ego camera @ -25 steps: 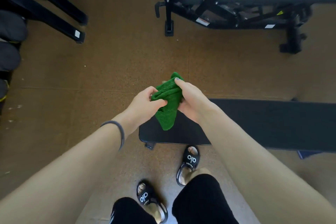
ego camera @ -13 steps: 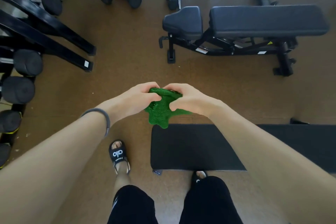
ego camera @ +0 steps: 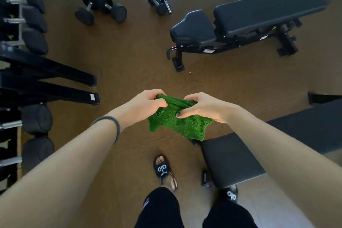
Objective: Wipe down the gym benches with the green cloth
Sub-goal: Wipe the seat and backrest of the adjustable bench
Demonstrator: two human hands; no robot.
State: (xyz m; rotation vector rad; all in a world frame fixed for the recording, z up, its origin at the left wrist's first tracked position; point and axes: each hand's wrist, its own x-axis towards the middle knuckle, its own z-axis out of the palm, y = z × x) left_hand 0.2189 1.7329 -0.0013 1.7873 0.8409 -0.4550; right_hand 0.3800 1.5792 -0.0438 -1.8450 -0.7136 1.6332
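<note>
Person standing at end of flat bench (ego camera: 240,161), both hands raised above it. Left hand (ego camera: 146,105) and right hand (ego camera: 201,107) each keeping clenched grip on green cloth (ego camera: 185,124), cloth hanging crumpled between them, off bench pad. Adjustable bench (ego camera: 266,13) sitting well beyond flat bench, dumbbells (ego camera: 100,9) lying further left.

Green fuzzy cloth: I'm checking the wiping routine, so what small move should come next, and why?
Probably lower the green fuzzy cloth flat onto the near black padded flat bench. Both the left hand and right hand hold its top edge spread in the air, touching no bench, and that pad lies just below right; the black adjustable bench stands farther off.
</note>
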